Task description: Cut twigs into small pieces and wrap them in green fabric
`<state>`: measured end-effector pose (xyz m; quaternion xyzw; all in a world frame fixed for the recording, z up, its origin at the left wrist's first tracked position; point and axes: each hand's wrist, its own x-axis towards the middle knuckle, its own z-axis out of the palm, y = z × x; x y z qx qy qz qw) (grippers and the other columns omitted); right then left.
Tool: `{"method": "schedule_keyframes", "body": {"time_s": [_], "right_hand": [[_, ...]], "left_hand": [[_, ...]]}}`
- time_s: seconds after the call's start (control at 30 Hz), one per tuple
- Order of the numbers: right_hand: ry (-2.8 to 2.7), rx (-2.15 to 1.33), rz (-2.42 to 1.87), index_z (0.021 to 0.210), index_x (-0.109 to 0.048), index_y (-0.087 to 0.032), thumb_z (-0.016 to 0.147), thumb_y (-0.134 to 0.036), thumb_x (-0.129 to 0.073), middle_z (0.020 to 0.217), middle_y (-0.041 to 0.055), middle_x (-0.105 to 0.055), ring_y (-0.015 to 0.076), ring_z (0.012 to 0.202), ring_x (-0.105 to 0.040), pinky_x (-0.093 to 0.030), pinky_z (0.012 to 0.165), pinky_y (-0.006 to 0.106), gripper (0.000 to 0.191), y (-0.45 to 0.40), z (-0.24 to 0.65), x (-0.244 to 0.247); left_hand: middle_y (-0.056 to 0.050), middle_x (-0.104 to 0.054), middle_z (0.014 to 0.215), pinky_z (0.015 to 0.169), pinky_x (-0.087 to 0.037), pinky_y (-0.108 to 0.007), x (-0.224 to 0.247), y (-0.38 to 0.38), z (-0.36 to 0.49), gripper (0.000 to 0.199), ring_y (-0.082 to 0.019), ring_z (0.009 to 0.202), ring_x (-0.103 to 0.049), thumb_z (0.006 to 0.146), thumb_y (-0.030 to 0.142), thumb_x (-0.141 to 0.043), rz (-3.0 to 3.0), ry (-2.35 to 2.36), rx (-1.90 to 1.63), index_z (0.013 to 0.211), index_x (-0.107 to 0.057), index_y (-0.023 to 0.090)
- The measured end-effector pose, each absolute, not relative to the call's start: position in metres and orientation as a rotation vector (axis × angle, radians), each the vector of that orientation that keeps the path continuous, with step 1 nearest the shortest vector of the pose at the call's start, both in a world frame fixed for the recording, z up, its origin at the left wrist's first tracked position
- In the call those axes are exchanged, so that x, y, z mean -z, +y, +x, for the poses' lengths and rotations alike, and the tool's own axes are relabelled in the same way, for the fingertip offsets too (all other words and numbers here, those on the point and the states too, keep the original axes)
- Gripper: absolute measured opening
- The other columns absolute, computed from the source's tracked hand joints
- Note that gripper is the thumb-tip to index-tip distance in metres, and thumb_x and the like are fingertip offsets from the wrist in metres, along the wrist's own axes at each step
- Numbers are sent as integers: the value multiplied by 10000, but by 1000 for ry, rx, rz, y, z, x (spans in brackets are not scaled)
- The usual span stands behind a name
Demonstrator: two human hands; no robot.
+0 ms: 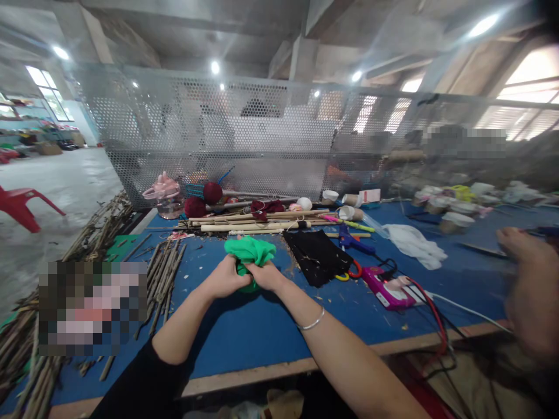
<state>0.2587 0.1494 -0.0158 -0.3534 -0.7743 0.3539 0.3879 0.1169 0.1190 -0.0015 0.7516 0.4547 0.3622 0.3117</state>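
A bunched bright green cloth [250, 250] is held over the blue table [244, 337], near its middle. My left hand [227, 276] grips the cloth's left side, with the thumb pressed against it. On the right side my right hand [264, 274] has its fingers closed on the same cloth, close beside the left hand. The fingertips of both hands are partly hidden in the folds. A silver bangle circles my right wrist. Just to the right of the hands lies a black cloth [318, 256] with bits of debris on it.
Sticks [162, 273] lie left; dowels [257, 221] and dark red balls [212, 192] lie behind. A blue glue gun [356, 241], scissors handles [356, 269] and a magenta power strip [388, 289] are right. Another person's hand [524, 244] is at far right. A perforated metal screen [271, 139] stands behind.
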Motion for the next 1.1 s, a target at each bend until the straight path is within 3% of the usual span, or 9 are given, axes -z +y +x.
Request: {"method": "schedule_keyframes", "body": {"time_s": [0.1, 0.23, 0.3, 0.4, 0.57, 0.73, 0.8, 0.93, 1.1], "right_hand": [[-2166, -782, -801, 1305, -442, -258, 852, -450, -435, 1319, 43, -479, 195, 1280, -348, -251, 1084, 372, 491, 142, 259, 6], [-2270, -656, -844, 1333, -404, -250, 858, -446, -436, 1381, 30, -406, 193, 1325, -257, -168, 1111, 387, 515, 137, 264, -3], [-2299, -636, -851, 1306, -443, -257, 857, -427, -443, 1360, 19, -434, 192, 1313, -280, -181, 1106, 378, 480, 137, 266, -6], [-2284, -634, -829, 1225, -531, -265, 855, -399, -448, 1267, 14, -531, 194, 1242, -391, -264, 1064, 355, 403, 140, 269, -11], [-2175, -679, -857, 943, -667, -190, 812, -450, -510, 925, 40, -667, 192, 889, -590, -430, 822, 300, 330, 149, 276, -16], [-2095, -783, -1076, 637, -625, -136, 846, -555, -369, 557, 3, -555, 127, 572, -496, -373, 563, 227, 533, 156, 280, -10], [-1995, -744, -1131, 656, -624, -141, 854, -552, -346, 555, 1, -543, 125, 563, -482, -363, 559, 225, 534, 157, 280, -10], [-1750, -532, -1090, 875, -626, -164, 872, -460, -382, 699, 11, -590, 125, 632, -498, -380, 621, 221, 384, 153, 281, -16], [-2078, -543, -866, 762, -684, -181, 835, -336, -495, 725, 29, -619, 133, 686, -529, -386, 666, 232, 255, 146, 277, -15]], "left_hand": [[-49, -621, 929, 784, -475, -329, 4, 122, 112, 350, -187, 833, -565, 644, 227, -552, 1881, 1004, -796, 982, -568, 137], [-83, -569, 1168, 889, -440, -347, 5, 126, 111, 515, -246, 1052, -521, 622, 291, -598, 1916, 900, -813, 1120, -533, 177], [-80, -559, 1203, 923, -419, -344, 4, 125, 115, 513, -252, 1097, -502, 627, 295, -594, 1928, 935, -790, 1126, -542, 190], [-47, -621, 1104, 925, -413, -338, 3, 121, 122, 405, -246, 1062, -529, 657, 291, -563, 1857, 1064, -759, 1054, -588, 212], [-68, -671, 877, 819, -462, -360, 5, 111, 136, 292, -255, 885, -598, 684, 283, -530, 1662, 1044, -682, 913, -630, 132], [-95, -679, 918, 812, -463, -370, 9, 106, 144, 365, -246, 881, -610, 704, 367, -598, 1379, 885, -714, 957, -631, 106], [-100, -686, 900, 791, -473, -371, 9, 110, 142, 423, -243, 855, -623, 704, 423, -614, 1261, 937, -795, 983, -633, 105], [-111, -688, 911, 764, -488, -350, 9, 123, 130, 522, -232, 832, -635, 711, 503, -586, 1124, 1103, -1168, 1031, -631, 93], [-105, -681, 948, 800, -484, -323, 11, 134, 120, 528, -220, 880, -627, 709, 513, -583, 1175, 1148, -1384, 1032, -632, 98]]}}
